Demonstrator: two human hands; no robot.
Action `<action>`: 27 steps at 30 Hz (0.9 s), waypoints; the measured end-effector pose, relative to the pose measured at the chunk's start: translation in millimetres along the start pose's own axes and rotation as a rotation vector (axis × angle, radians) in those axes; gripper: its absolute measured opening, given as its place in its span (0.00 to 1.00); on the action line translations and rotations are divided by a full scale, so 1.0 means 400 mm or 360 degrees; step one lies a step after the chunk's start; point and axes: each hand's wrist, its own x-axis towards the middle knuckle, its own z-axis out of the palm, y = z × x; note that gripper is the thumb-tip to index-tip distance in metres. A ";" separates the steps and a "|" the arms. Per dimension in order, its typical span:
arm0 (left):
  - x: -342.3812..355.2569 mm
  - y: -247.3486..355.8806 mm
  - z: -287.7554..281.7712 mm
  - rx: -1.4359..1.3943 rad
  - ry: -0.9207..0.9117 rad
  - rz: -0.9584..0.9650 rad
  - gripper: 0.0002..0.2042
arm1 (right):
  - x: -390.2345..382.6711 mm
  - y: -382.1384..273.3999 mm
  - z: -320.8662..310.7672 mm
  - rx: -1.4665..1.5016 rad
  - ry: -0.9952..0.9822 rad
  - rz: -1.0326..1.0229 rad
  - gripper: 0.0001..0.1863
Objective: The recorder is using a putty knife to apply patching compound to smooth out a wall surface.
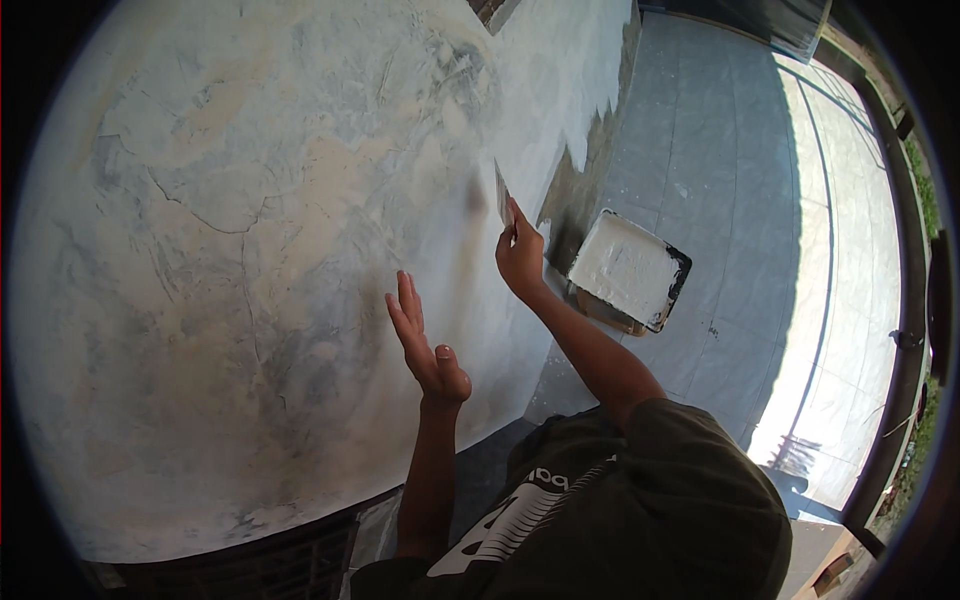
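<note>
My right hand grips a putty knife, its thin flat blade seen nearly edge-on. The blade's tip points up along the wall, at or very near a fresh white area. Most of the handle is hidden in my fist. To the left, my left hand is raised with its fingers stretched out and holds nothing. It is in front of the patchy grey and cream plaster; whether it touches the wall I cannot tell. Right of my right hand sits a black-rimmed tray coated with white paste.
The tray rests on a brown box on grey floor tiles. An unpainted grey strip runs along the wall's foot. Sunlight covers the floor farther right, bordered by a dark rail. A dark grille lies at the lower left.
</note>
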 end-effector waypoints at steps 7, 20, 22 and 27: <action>-0.010 0.030 -0.004 -0.0049 0.0013 0.0045 0.38 | 0.289 -0.297 0.115 -0.0269 0.0041 -0.0177 0.29; 0.009 0.065 -0.043 -0.0033 0.0096 0.0281 0.38 | -0.183 -0.136 -0.102 0.0100 -0.0339 -0.0034 0.21; 0.010 0.057 -0.039 -0.0046 0.0088 0.0263 0.38 | -0.097 -0.144 -0.096 0.0062 -0.0218 -0.0065 0.21; 0.014 0.054 -0.026 -0.0048 0.0048 0.0238 0.38 | 0.078 -0.177 -0.045 0.0100 0.0069 -0.0126 0.21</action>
